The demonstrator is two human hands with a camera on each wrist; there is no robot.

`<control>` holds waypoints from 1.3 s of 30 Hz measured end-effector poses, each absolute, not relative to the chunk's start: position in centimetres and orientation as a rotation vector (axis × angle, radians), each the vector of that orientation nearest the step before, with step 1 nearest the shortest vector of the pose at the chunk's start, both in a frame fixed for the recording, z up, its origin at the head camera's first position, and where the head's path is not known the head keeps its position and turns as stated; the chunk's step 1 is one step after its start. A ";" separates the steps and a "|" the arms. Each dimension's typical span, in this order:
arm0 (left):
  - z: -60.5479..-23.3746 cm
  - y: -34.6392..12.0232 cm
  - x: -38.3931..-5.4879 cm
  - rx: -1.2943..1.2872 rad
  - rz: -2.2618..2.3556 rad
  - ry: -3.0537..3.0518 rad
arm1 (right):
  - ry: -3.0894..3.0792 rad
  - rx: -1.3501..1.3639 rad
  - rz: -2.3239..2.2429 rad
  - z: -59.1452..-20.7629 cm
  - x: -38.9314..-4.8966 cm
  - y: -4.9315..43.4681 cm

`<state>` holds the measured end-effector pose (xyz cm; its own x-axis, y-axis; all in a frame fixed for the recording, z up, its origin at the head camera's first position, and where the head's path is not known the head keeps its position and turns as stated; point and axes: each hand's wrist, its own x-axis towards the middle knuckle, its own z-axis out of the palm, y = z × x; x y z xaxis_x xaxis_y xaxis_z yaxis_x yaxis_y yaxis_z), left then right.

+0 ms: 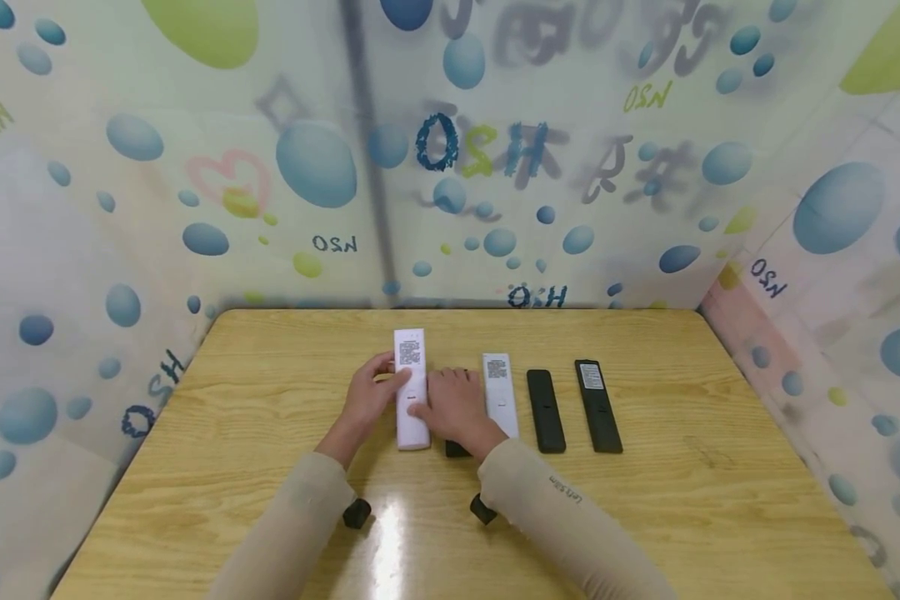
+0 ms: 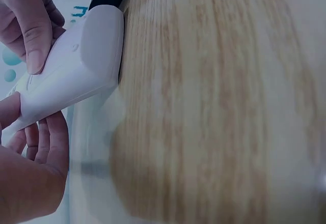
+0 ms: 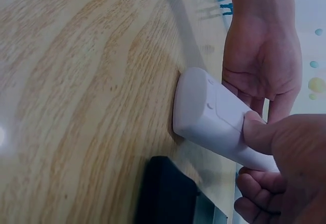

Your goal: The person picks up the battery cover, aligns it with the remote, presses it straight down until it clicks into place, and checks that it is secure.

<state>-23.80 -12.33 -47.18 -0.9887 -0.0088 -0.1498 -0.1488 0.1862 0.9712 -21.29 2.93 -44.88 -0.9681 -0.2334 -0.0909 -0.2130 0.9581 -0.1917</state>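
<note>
A white remote control (image 1: 412, 429) lies back side up between both hands, its printed label at the far end. The left hand (image 1: 367, 396) grips its left edge, thumb on top and fingers curled at the side, as the left wrist view also shows. From the right, the right hand (image 1: 456, 406) holds the same remote, its thumb (image 3: 257, 132) pressing on the back near the cover seam. The remote's near end (image 2: 104, 40) is right at the tabletop. Partly hidden under the right hand and wrist is a black remote (image 1: 457, 449).
To the right, a second white remote (image 1: 501, 408), a plain black remote (image 1: 546, 412) and a black remote with a white label (image 1: 602, 410) lie in a row on the wooden table (image 1: 255, 467). A patterned curtain (image 1: 450, 225) hangs behind the table's far edge.
</note>
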 end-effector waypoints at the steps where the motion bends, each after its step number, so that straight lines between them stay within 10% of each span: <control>1: -47.1 -12.4 -23.8 -0.158 1.931 2.332 | 2.989 -0.349 -0.276 -44.8 -21.3 2.9; 39: -47.4 -12.4 -23.0 -0.268 1.251 2.753 | 3.029 -0.238 -0.367 -44.0 -21.9 15.8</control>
<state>-22.99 -12.41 -47.35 -0.9788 -0.1159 -0.1686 -0.2033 0.6457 0.7360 -21.94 15.76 -43.99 -0.9847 -0.1631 -0.0615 -0.1437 0.9592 -0.2433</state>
